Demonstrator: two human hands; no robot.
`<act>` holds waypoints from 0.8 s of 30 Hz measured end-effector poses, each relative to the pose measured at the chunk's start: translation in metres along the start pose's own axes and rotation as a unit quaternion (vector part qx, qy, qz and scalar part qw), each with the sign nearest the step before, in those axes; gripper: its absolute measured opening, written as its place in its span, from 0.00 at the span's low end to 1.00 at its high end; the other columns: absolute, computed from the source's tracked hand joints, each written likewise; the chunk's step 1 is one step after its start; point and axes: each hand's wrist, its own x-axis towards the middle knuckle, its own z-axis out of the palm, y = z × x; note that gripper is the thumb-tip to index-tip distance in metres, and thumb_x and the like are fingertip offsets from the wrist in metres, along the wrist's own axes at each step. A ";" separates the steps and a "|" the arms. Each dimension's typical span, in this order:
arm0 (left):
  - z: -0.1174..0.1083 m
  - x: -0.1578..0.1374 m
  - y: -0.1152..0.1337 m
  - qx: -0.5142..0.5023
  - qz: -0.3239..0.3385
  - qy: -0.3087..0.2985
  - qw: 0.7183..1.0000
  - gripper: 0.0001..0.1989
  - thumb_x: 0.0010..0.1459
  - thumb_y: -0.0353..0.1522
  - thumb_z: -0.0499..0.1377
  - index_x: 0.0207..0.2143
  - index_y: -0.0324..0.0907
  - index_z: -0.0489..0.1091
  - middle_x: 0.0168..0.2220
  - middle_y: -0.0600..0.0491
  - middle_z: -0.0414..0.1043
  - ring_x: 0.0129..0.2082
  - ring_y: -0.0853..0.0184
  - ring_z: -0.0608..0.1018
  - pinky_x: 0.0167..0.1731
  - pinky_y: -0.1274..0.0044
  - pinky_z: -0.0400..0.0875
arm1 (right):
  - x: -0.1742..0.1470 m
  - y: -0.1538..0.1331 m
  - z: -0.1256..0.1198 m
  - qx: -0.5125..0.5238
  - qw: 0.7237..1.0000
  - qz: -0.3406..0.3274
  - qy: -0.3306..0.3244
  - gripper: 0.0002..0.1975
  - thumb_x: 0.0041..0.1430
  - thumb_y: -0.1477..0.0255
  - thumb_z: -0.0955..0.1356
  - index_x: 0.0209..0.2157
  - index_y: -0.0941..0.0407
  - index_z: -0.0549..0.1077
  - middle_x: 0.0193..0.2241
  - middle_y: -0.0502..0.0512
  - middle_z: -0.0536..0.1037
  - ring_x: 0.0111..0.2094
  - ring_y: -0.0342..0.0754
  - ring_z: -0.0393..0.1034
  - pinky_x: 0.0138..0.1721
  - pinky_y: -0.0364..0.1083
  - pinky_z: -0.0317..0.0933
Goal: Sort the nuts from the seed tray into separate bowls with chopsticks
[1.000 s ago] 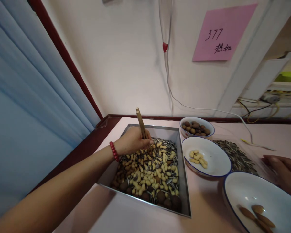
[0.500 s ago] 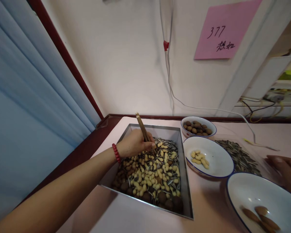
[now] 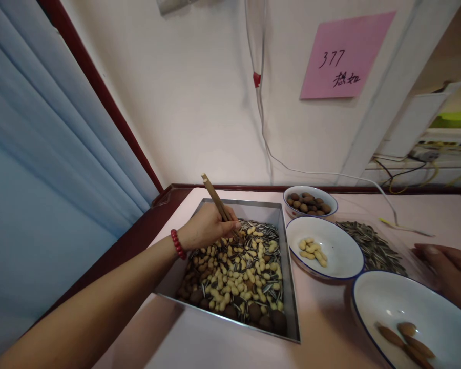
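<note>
My left hand (image 3: 211, 225), with red beads at the wrist, is closed around a pair of wooden chopsticks (image 3: 214, 195). Their lower ends reach into the mix in a metal tray (image 3: 296, 307). Peanuts (image 3: 234, 279), striped sunflower seeds (image 3: 261, 225) and round brown nuts (image 3: 278, 322) lie mixed in it. Whether the tips grip a piece is hidden. At the right edge, partly out of view, my right hand (image 3: 451, 266) has its thumb and finger at the rim of a clear plastic tray (image 3: 418, 264) of sunflower seeds (image 3: 372, 246).
A white bowl (image 3: 346, 251) with several peanuts stands right of the metal tray. Behind it is a bowl of round brown nuts (image 3: 307, 204); nearer is a bowl (image 3: 438, 307) with a few long brown nuts. A cable (image 3: 388, 200) trails onto the pink tabletop (image 3: 157, 338). Blue curtain (image 3: 61, 154) hangs left.
The view has shifted slightly, so everything on the table sits a little further left. My left hand stays over the metal tray, still holding the chopsticks.
</note>
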 end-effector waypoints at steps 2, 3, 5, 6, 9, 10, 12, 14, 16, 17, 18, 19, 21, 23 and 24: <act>-0.003 -0.002 0.004 -0.006 0.005 0.001 1.000 0.08 0.58 0.33 0.62 0.28 0.38 0.73 0.22 0.53 0.76 0.23 0.68 0.78 0.24 0.80 0.72 | -0.002 -0.004 -0.002 -0.003 1.000 0.002 -0.016 0.25 0.56 0.46 0.59 0.37 0.46 0.78 0.43 0.52 0.80 0.42 0.61 0.74 0.40 0.55 0.67; -0.005 -0.003 0.005 -0.006 0.009 0.000 1.000 0.08 0.58 0.33 0.62 0.29 0.37 0.73 0.22 0.52 0.76 0.23 0.68 0.78 0.24 0.80 0.72 | -0.003 -0.006 -0.003 -0.005 1.000 0.005 -0.019 0.25 0.56 0.45 0.59 0.38 0.47 0.78 0.44 0.52 0.80 0.42 0.60 0.74 0.40 0.55 0.67; -0.008 -0.006 0.008 -0.009 0.022 -0.006 1.000 0.09 0.59 0.34 0.62 0.29 0.37 0.74 0.23 0.52 0.77 0.23 0.68 0.78 0.25 0.79 0.73 | -0.004 -0.009 -0.004 -0.005 1.000 0.009 -0.022 0.26 0.56 0.45 0.59 0.38 0.47 0.77 0.44 0.52 0.80 0.41 0.60 0.74 0.40 0.55 0.67; -0.010 -0.007 0.009 -0.010 0.027 -0.009 1.000 0.09 0.59 0.34 0.62 0.29 0.37 0.74 0.23 0.51 0.77 0.24 0.68 0.78 0.25 0.79 0.74 | -0.005 -0.011 -0.005 -0.007 1.000 0.011 -0.024 0.26 0.56 0.45 0.59 0.39 0.47 0.77 0.44 0.52 0.80 0.40 0.60 0.74 0.40 0.54 0.67; -0.014 -0.012 0.013 -0.016 0.025 -0.010 0.999 0.10 0.59 0.35 0.63 0.30 0.36 0.74 0.24 0.50 0.77 0.25 0.67 0.79 0.26 0.78 0.75 | -0.006 -0.016 -0.008 -0.016 0.999 0.028 -0.030 0.27 0.55 0.46 0.58 0.39 0.47 0.77 0.45 0.54 0.80 0.40 0.61 0.74 0.41 0.55 0.67; -0.015 -0.014 0.014 -0.017 0.024 -0.008 1.000 0.10 0.59 0.35 0.63 0.30 0.36 0.74 0.24 0.50 0.77 0.25 0.67 0.79 0.26 0.78 0.75 | -0.007 -0.018 -0.008 -0.015 0.999 0.031 -0.030 0.26 0.55 0.46 0.58 0.39 0.48 0.78 0.45 0.54 0.80 0.41 0.61 0.73 0.42 0.56 0.66; -0.018 -0.016 0.016 -0.016 0.028 -0.006 0.999 0.11 0.59 0.36 0.64 0.30 0.36 0.75 0.25 0.50 0.78 0.25 0.66 0.79 0.27 0.77 0.75 | -0.007 -0.020 -0.009 -0.008 0.999 0.027 -0.028 0.26 0.54 0.47 0.58 0.38 0.49 0.78 0.45 0.55 0.80 0.45 0.62 0.73 0.46 0.56 0.66; -0.018 -0.017 0.016 -0.009 0.032 -0.005 0.999 0.11 0.59 0.36 0.63 0.31 0.36 0.75 0.25 0.49 0.78 0.26 0.66 0.79 0.27 0.77 0.75 | -0.007 -0.019 -0.009 0.000 0.999 0.011 -0.032 0.27 0.54 0.47 0.58 0.38 0.49 0.77 0.45 0.55 0.80 0.48 0.63 0.72 0.49 0.56 0.65; -0.017 -0.015 0.016 -0.001 0.031 -0.009 0.999 0.10 0.59 0.35 0.63 0.31 0.36 0.75 0.25 0.50 0.77 0.25 0.67 0.78 0.27 0.78 0.74 | -0.006 -0.017 -0.008 -0.002 0.999 0.010 -0.031 0.26 0.54 0.47 0.58 0.38 0.49 0.77 0.45 0.55 0.80 0.48 0.63 0.72 0.49 0.57 0.64; -0.016 -0.014 0.015 0.005 0.030 -0.012 0.999 0.10 0.59 0.35 0.62 0.31 0.36 0.75 0.24 0.50 0.77 0.25 0.67 0.78 0.26 0.78 0.73 | -0.006 -0.016 -0.007 -0.003 0.999 0.009 -0.030 0.26 0.54 0.46 0.58 0.38 0.48 0.77 0.45 0.55 0.80 0.48 0.63 0.72 0.48 0.57 0.65; -0.015 -0.011 0.014 0.015 0.030 -0.017 0.999 0.09 0.59 0.34 0.62 0.31 0.36 0.75 0.24 0.51 0.76 0.25 0.67 0.78 0.26 0.79 0.73 | -0.005 -0.015 -0.007 -0.003 1.000 0.009 -0.028 0.26 0.54 0.46 0.59 0.38 0.48 0.77 0.45 0.55 0.80 0.47 0.63 0.73 0.47 0.57 0.65; -0.013 -0.009 0.013 0.029 0.031 -0.023 0.999 0.08 0.59 0.34 0.62 0.30 0.37 0.75 0.23 0.52 0.76 0.24 0.68 0.77 0.26 0.79 0.72 | -0.005 -0.014 -0.007 -0.004 1.000 0.009 -0.027 0.26 0.54 0.46 0.58 0.38 0.48 0.77 0.45 0.54 0.80 0.47 0.63 0.73 0.47 0.57 0.65; -0.010 -0.003 0.011 0.068 0.035 -0.036 0.996 0.07 0.58 0.33 0.63 0.30 0.38 0.75 0.23 0.53 0.75 0.25 0.68 0.77 0.26 0.80 0.70 | -0.004 -0.013 -0.006 -0.006 0.999 0.009 -0.033 0.27 0.55 0.45 0.58 0.39 0.47 0.77 0.45 0.54 0.80 0.47 0.63 0.73 0.47 0.57 0.65; -0.008 0.002 0.009 0.100 0.040 -0.049 0.993 0.06 0.57 0.32 0.63 0.30 0.39 0.76 0.24 0.53 0.76 0.26 0.68 0.77 0.27 0.80 0.70 | -0.004 -0.012 -0.006 -0.009 0.999 0.013 -0.035 0.28 0.54 0.44 0.58 0.39 0.47 0.77 0.46 0.54 0.80 0.47 0.63 0.72 0.47 0.57 0.65; -0.008 0.004 0.008 0.107 0.042 -0.054 0.992 0.06 0.57 0.32 0.63 0.30 0.39 0.76 0.24 0.53 0.76 0.26 0.68 0.77 0.27 0.80 0.70 | -0.003 -0.011 -0.006 -0.009 0.999 0.013 -0.035 0.28 0.55 0.44 0.58 0.40 0.47 0.77 0.46 0.54 0.80 0.47 0.63 0.72 0.47 0.57 0.65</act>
